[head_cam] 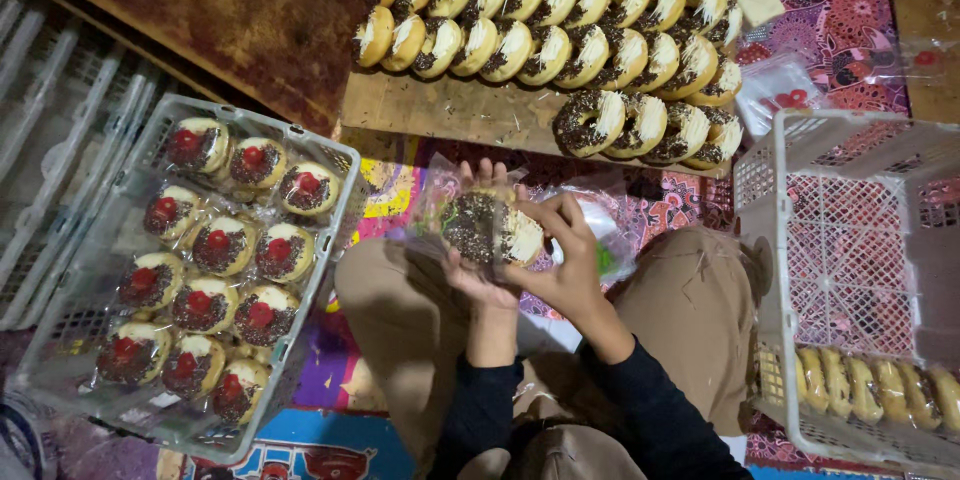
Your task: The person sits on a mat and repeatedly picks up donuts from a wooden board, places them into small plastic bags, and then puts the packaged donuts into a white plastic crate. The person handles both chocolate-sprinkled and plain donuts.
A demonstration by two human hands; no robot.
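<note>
Below, wooden table carrying 2 rows of chocolate-and-white doughnuts. Left, white crate of bagged doughnuts (red-dotted). Centre, over lap: left hand cradling clear bag, grip wrapped under it; right hand pinching doughnut, half inside bag. Step: bagging, judged. Next calls for seating doughnut fully, closing bag.

A patterned mat in reds and purples covers the floor, a worn wooden board lies at upper left, under dim warm light.
</note>
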